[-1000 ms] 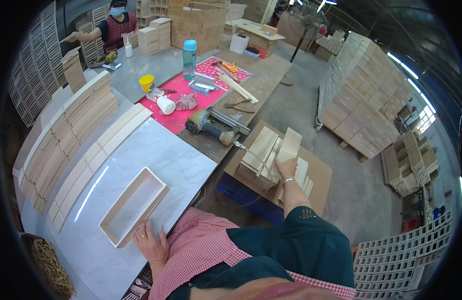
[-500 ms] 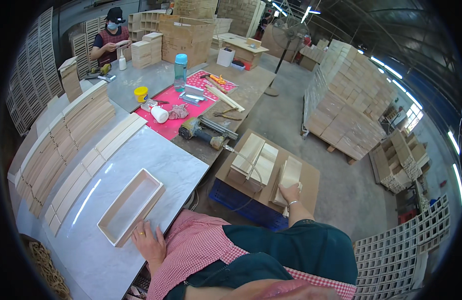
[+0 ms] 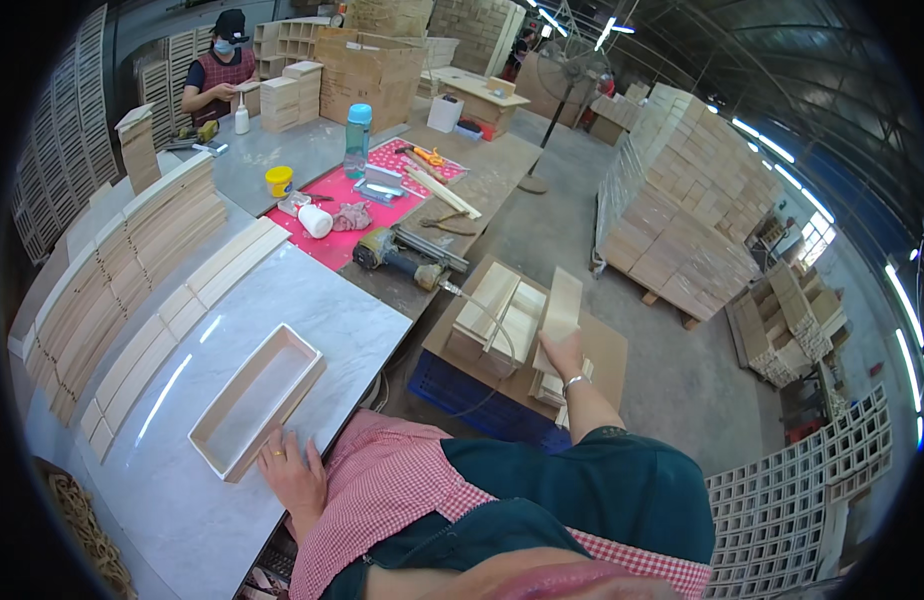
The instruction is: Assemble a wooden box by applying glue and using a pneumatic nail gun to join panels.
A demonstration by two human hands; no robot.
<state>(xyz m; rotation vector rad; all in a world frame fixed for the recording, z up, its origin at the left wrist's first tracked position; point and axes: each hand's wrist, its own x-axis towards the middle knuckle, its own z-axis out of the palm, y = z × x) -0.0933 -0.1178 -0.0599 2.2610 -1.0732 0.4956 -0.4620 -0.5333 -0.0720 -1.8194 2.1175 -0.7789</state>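
A long rectangular wooden box frame [image 3: 294, 388] lies on the pale marbled tabletop [image 3: 347, 310] to my left. Beside its near right side rests my left hand [image 3: 294, 475], fingers stretched out, the fingertips at the frame's wall. My right hand [image 3: 560, 350] grips a thin wooden board [image 3: 563, 298] by its near end and holds it tilted up over a small stack of similar boards [image 3: 548, 388]. That stack sits on a cardboard sheet [image 3: 607, 345] over a blue crate [image 3: 447, 398]. Left of it, on the same cardboard, is a larger pile of wooden pieces [image 3: 494, 305].
Along the table's far left stand rows of thin wooden slats [image 3: 132, 270]. A nail gun [image 3: 407, 262] with a hose lies by a pink mat [image 3: 327, 235] holding bottles and tools. A co-worker [image 3: 220, 75] works across the table. A wrapped pallet stack [image 3: 682, 200] stands right.
My right hand has lifted a board off the small stack, raising it away from me. My left hand stays by the box frame. The view has shifted slightly.
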